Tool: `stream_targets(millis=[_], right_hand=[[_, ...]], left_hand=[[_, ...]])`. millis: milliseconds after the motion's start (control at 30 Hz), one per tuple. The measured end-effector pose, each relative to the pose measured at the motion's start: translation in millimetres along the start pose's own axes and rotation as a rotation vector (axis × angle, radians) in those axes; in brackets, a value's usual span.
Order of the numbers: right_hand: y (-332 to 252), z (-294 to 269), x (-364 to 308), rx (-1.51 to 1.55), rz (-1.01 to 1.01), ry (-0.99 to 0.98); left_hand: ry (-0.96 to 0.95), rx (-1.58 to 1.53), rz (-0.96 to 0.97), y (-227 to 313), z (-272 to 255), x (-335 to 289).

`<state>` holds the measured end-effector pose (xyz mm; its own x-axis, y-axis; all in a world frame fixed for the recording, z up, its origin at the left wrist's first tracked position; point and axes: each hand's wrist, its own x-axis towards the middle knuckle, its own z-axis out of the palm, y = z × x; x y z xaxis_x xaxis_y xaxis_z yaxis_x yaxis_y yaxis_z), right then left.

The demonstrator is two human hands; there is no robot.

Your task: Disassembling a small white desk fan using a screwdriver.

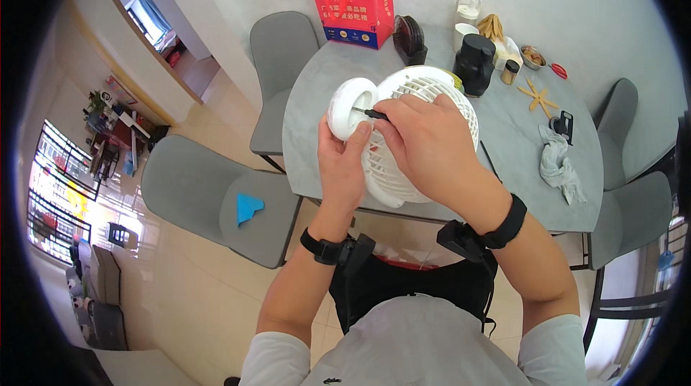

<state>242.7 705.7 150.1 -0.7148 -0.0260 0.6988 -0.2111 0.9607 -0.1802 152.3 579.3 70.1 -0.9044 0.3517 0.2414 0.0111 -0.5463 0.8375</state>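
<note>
My left hand (pixel 343 168) grips a white round fan base (pixel 341 121) from below, its thumb along the near side. The hollow of the base faces right. In my right hand (pixel 432 142) the fingers pinch the black handle of a small screwdriver (pixel 373 114). Its thin shaft reaches left into the hollow; the tip's exact contact cannot be made out. Beside the base, the white slatted fan grille (pixel 379 166) rests at the table's near edge, partly covered by my right hand and wrist.
On the grey table (pixel 312 109) a red paper bag (pixel 353 1), a black jug (pixel 474 63), a spice jar (pixel 509 71), a wooden star-shaped piece (pixel 538 97), red scissors (pixel 558 70) and a pale cloth (pixel 560 164) stand or lie. Grey chairs surround it; one (pixel 191 163) holds a blue piece (pixel 249 207).
</note>
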Motion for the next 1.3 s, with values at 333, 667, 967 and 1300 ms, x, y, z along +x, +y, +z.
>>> stream_targets(millis=[333, 667, 967, 1300], right_hand=[[1.9, -47.9, -8.7, 0.15, 0.153, -0.096], [30.7, -45.1, -30.4, 0.512, 0.435, -0.222], [38.9, -27.7, -34.1, -0.132, -0.013, -0.058], [48.6, -45.3, -31.0, 1.347, 0.936, -0.203]], left_hand=[[-0.162, 0.282, 0.194, 19.7, 23.8, -4.2], [-0.353, 0.729, 0.195, 30.6, 25.5, 11.2], [-0.384, 0.786, 0.24, 32.5, 27.2, 15.9], [-0.337, 0.821, 0.316, 25.2, 30.7, 5.5]])
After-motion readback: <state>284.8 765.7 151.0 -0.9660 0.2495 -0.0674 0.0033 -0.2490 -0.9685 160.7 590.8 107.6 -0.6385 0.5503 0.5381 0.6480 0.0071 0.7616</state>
